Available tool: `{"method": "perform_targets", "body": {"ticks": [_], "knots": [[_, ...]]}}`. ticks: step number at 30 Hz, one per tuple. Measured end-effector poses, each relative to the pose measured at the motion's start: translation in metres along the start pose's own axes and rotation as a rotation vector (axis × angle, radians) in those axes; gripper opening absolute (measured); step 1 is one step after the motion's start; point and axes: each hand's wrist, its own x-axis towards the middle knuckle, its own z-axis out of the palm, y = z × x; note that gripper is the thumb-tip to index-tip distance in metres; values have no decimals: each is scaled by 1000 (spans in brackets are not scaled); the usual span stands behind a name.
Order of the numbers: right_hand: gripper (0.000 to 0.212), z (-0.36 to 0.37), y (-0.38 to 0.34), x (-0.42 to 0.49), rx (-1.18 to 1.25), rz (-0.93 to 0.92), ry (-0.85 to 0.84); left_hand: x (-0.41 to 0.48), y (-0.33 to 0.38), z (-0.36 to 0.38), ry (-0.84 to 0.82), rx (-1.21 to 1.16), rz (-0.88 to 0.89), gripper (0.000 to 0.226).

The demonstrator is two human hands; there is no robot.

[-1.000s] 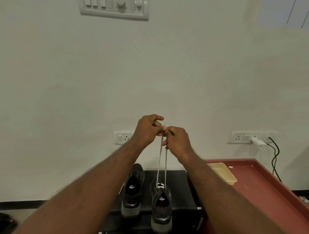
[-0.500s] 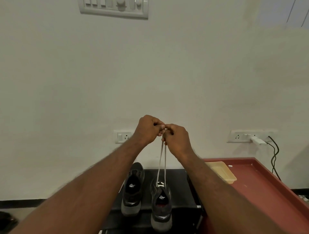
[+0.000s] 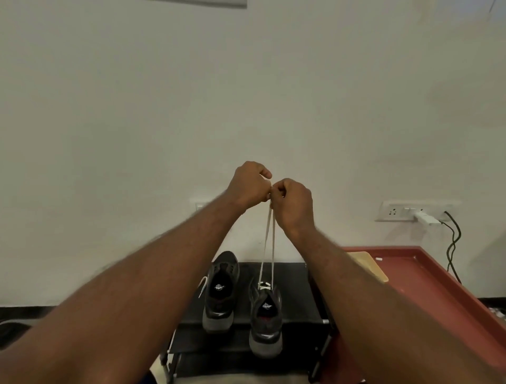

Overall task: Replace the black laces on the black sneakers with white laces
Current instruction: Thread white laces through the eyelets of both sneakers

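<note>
White lace (image 3: 269, 241) ends pinched by left hand (image 3: 250, 186) and right hand (image 3: 293, 202), strands held taut and near-vertical, black sneaker (image 3: 265, 320) below the hands, toe pointed away.

Lace ends: hidden where my left hand (image 3: 250, 185) and right hand (image 3: 293, 202) pinch the white lace (image 3: 269, 241).
Switch plate (image 3: 197, 2): the top edge cuts it off.
Wall socket (image 3: 199, 205): my left arm covers most.
Yellow tray (image 3: 369, 266): my right arm hides part.
Dark thing (image 3: 11, 331), lower left: too blurry.

Black shoe rack (image 3: 298, 287), two sneakers (image 3: 219, 315) on top
</note>
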Motion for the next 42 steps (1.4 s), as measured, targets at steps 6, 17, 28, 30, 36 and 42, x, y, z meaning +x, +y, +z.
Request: {"method": "perform_targets", "body": {"ticks": [6,17,28,30,36,42], "knots": [[16,-3,1,8,191,141,-21,3,-10,3,-29,-122,-8,19],[13,-20,-18,20,516,290,-70,7,-13,19,84,-164,-3,15],[12,-26,-49,51,378,141,-51,27,14,-14,177,68,156,30],[14,-30,-53,53,345,97,-44,28,23,-20,165,105,176,25],[18,-42,-70,63,389,71,35,34,44,-30,196,98,249,15],[12,-55,-76,61,343,84,-71,27,44,-33,139,148,254,15]]}}
